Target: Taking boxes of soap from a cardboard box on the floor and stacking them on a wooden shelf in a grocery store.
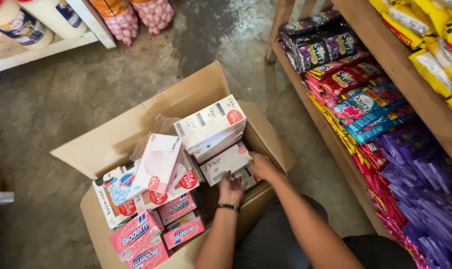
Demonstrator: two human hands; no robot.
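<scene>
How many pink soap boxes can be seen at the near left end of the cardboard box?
4: one at the near left, one below it at the corner, one further in, one nearer the wrist. More may lie hidden underneath.

Stacked soap boxes (213, 124) are crowding the cardboard box (111, 142); bare floor (56, 94) is lying open behind it, shelves (330, 134) closing its right.

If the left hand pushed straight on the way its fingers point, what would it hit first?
Most likely the white soap box in the carton: the left hand points up at it and its fingertips seem to touch it already, though depth is unclear.
</scene>
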